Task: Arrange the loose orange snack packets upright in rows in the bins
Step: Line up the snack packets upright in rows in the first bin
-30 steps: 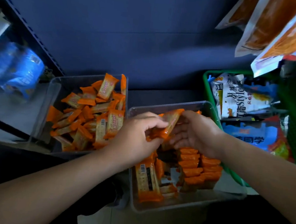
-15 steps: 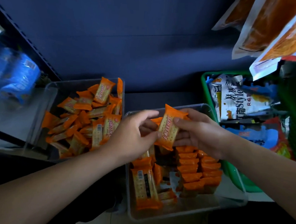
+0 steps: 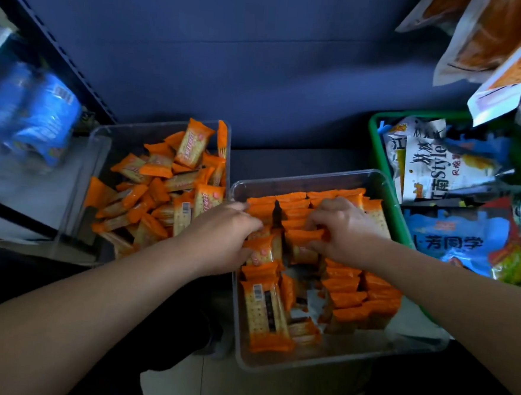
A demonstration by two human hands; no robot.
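Here, mid-frame, the right grip (image 3: 346, 231) pinches a packet (image 3: 304, 233) upright in the centre bin (image 3: 316, 177); the left grip (image 3: 225, 238) rests at the row, its hold hidden. Next, probably: seat the packet, then fetch more from the left bin (image 3: 101, 143).

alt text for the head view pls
In a clear bin holding upright rows of orange packets, the right hand pinches one orange packet while the left hand touches packets beside it. A second bin of jumbled packets sits left, a green basket right.

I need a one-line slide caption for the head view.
Left hand and right hand grip orange snack packets standing in a clear plastic bin, beside another bin of loose packets.
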